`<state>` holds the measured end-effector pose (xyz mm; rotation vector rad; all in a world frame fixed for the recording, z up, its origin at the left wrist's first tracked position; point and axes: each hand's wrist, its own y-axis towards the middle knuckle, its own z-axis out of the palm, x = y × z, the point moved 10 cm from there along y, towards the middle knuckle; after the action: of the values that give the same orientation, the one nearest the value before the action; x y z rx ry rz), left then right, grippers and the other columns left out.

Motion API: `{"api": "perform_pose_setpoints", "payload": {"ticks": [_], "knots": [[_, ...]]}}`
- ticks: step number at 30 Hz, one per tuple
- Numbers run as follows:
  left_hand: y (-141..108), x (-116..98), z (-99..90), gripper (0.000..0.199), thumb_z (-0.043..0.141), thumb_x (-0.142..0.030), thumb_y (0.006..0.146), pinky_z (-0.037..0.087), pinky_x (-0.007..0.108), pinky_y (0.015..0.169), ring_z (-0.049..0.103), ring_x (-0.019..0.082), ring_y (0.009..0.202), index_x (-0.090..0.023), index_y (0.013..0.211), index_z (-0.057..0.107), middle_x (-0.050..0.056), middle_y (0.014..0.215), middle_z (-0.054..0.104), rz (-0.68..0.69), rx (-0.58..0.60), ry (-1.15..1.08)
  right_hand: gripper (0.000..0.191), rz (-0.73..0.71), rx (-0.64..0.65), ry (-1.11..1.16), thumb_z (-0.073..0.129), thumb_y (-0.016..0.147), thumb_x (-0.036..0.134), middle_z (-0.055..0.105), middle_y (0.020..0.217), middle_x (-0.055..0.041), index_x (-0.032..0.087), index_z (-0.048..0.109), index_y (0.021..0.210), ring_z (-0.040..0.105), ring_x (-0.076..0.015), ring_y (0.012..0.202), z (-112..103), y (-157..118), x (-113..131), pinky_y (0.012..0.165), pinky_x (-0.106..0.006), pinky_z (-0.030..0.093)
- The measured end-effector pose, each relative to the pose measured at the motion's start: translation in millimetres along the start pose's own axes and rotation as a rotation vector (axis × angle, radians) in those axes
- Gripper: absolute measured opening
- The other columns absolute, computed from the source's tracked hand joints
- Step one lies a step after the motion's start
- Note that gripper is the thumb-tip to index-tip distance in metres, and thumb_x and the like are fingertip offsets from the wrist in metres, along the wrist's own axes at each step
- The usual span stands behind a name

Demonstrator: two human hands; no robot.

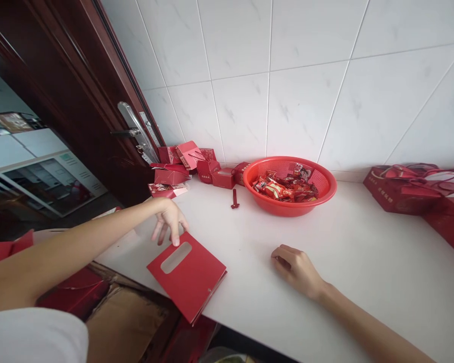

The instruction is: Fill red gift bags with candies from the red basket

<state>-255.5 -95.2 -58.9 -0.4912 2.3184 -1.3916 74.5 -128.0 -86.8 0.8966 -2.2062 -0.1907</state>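
Observation:
My left hand (170, 222) holds a red folded-flat gift box (194, 272) by its upper edge. The thumb presses beside the box's oval cut-out, while some other fingers stay spread and partly hidden behind. This box lies tilted over the table's front edge, its lower corner sticking out past it. To the right, my right hand (297, 269) rests on the white table with its fingers curled in, and nothing shows in them. Beyond both hands stands a red plastic basket (291, 207) full of wrapped candies (282, 190).
Several opened red boxes (174, 175) pile up by the wall at the back left. A small dark red strip (234, 198) lies left of the basket. More red boxes (401, 194) with ribbons stand at the right. Beyond the table's left end is a dark wooden door (79, 75).

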Motion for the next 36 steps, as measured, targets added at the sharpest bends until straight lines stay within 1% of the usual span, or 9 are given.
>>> {"api": "perform_pose_setpoints", "payload": {"ticks": [5, 8, 13, 18, 22, 26, 30, 33, 36], "knots": [[-1, -42, 15.9, 0.053, 0.089, -0.026, 0.043, 0.059, 0.034, 0.054, 0.071, 0.024, 0.054, -0.022, 0.094, 0.078, 0.007, 0.073, 0.076, 0.265, 0.075, -0.159, 0.022, 0.028, 0.02, 0.083, 0.045, 0.094, 0.023, 0.063, 0.071, -0.0027, 0.022, 0.061, 0.078, 0.052, -0.0148, 0.056, 0, 0, 1, 0.054, -0.027, 0.041], [0, -61, 17.6, 0.05, 0.09, -0.031, 0.048, 0.06, 0.035, 0.062, 0.073, 0.024, 0.062, -0.021, 0.095, 0.077, 0.01, 0.082, 0.078, 0.361, 0.091, -0.199, 0.034, 0.091, 0.034, 0.156, 0.044, 0.099, 0.038, 0.061, 0.069, -0.0027, 0.021, 0.061, 0.076, 0.051, -0.0151, 0.057, 0, -1, 1, 0.054, -0.028, 0.04], [14, -89, 30.0, 0.082, 0.087, -0.038, 0.065, 0.057, 0.041, 0.087, 0.076, 0.025, 0.083, -0.023, 0.139, 0.055, 0.008, 0.097, 0.079, 0.497, 0.141, -0.299, 0.043, 0.251, 0.042, 0.362, 0.041, 0.099, 0.058, 0.064, 0.074, -0.0025, 0.022, 0.061, 0.088, 0.054, -0.0163, 0.061, -1, -3, -6, 0.058, -0.03, 0.044], [19, -116, 58.3, 0.072, 0.087, -0.036, 0.07, 0.053, 0.041, 0.096, 0.074, 0.024, 0.099, -0.021, 0.134, 0.057, 0.011, 0.115, 0.075, 0.604, 0.205, -0.425, 0.04, 0.356, -0.23, 0.593, 0.054, 0.091, 0.062, 0.068, 0.099, -0.0068, 0.024, 0.052, 0.104, 0.064, -0.0187, 0.071, -26, -6, -22, 0.064, -0.033, 0.051], [9, -132, 86.9, 0.058, 0.089, -0.03, 0.068, 0.05, 0.043, 0.099, 0.071, 0.027, 0.107, -0.02, 0.119, 0.063, 0.012, 0.123, 0.072, 0.67, 0.274, -0.447, 0.035, 0.353, -0.41, 0.705, 0.06, 0.09, 0.057, 0.068, 0.092, -0.0057, 0.024, 0.052, 0.099, 0.064, -0.0198, 0.074, -51, -10, -27, 0.065, -0.034, 0.053], [5, -142, 99.5, 0.057, 0.09, -0.029, 0.065, 0.05, 0.043, 0.098, 0.07, 0.026, 0.108, -0.021, 0.112, 0.061, 0.01, 0.118, 0.073, 0.732, 0.195, -0.45, 0.03, 0.279, -0.531, 0.75, 0.065, 0.088, 0.05, 0.068, 0.091, -0.004, 0.024, 0.055, 0.099, 0.064, -0.0199, 0.077, -78, -14, -21, 0.067, -0.034, 0.054], [-3, -160, 107.0, 0.055, 0.087, -0.038, 0.069, 0.052, 0.042, 0.092, 0.072, 0.024, 0.096, -0.02, 0.113, 0.06, 0.01, 0.112, 0.072, 0.877, 0.08, -0.359, 0.027, 0.175, -0.651, 0.582, 0.061, 0.092, 0.048, 0.068, 0.104, -0.0066, 0.026, 0.06, 0.106, 0.065, -0.0217, 0.088, -107, -21, -11, 0.073, -0.035, 0.054], [-13, -177, 115.0, 0.062, 0.086, -0.039, 0.069, 0.05, 0.043, 0.095, 0.067, 0.028, 0.108, -0.021, 0.122, 0.061, 0.012, 0.122, 0.068, 0.945, 0.015, -0.196, 0.025, 0.084, -0.683, 0.392, 0.059, 0.095, 0.043, 0.068, 0.106, -0.0076, 0.025, 0.061, 0.112, 0.065, -0.0221, 0.091, -119, -23, 0, 0.078, -0.037, 0.054], [-37, -200, 106.0, 0.071, 0.085, -0.034, 0.069, 0.042, 0.045, 0.107, 0.059, 0.028, 0.124, -0.026, 0.133, 0.056, 0.009, 0.133, 0.063, 1.099, -0.096, -0.191, 0.023, 0.004, -0.67, 0.29, 0.056, 0.097, 0.038, 0.069, 0.101, -0.0066, 0.025, 0.06, 0.114, 0.066, -0.0207, 0.087, -120, -23, 7, 0.077, -0.036, 0.054]]}}
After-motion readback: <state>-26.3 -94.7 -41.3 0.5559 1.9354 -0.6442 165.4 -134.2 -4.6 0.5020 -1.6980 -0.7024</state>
